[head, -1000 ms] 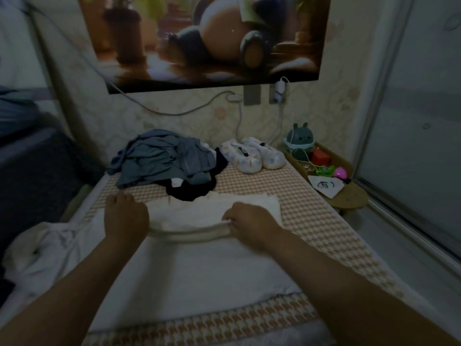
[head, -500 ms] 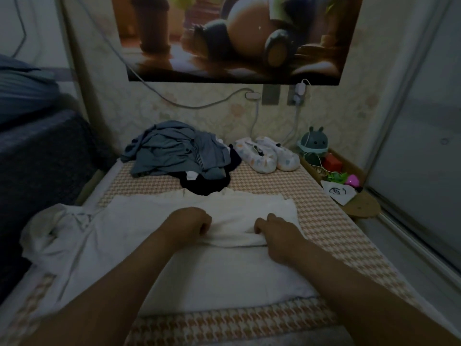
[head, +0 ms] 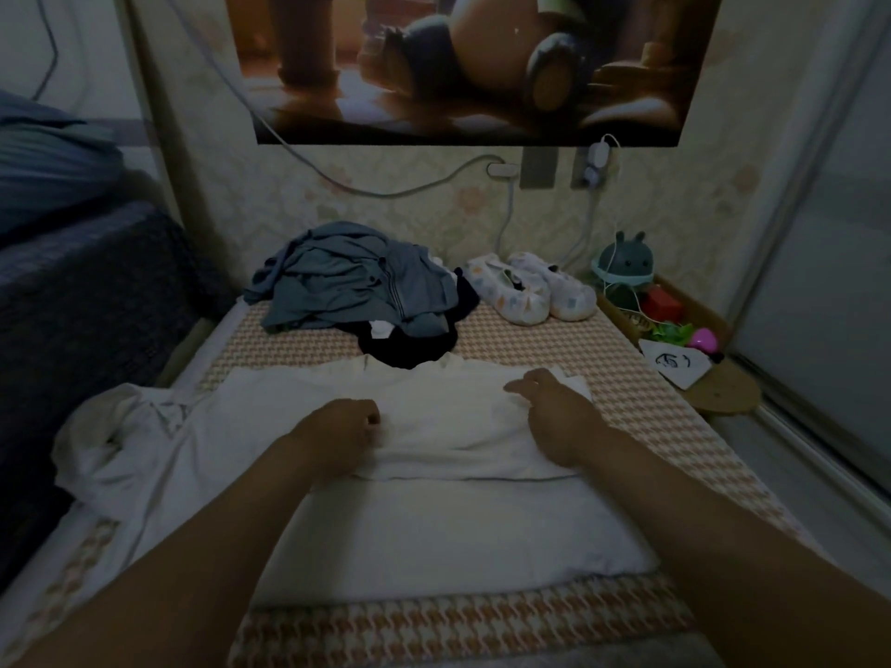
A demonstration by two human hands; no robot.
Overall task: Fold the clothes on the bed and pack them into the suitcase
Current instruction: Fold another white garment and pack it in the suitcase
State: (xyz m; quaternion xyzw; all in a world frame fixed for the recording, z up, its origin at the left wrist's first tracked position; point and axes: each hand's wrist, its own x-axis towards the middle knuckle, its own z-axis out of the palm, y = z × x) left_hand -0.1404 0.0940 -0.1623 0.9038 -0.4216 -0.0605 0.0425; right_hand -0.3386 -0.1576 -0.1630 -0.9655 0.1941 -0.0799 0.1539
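We have the white shirt spread flat on the bed, with a folded layer lying across its far half. Our left hand sits at the left end of that fold with fingers curled; we cannot tell whether they pinch cloth. Our right hand rests on the fold's right end, fingers loosely spread. Beyond the white shirt, a grey-blue clothes heap lies over a black garment that touches the shirt's far edge. Patterned slippers stand beyond the white shirt's right corner.

Dim room, floral wallpaper, panda poster, sliding door, wooden side table.
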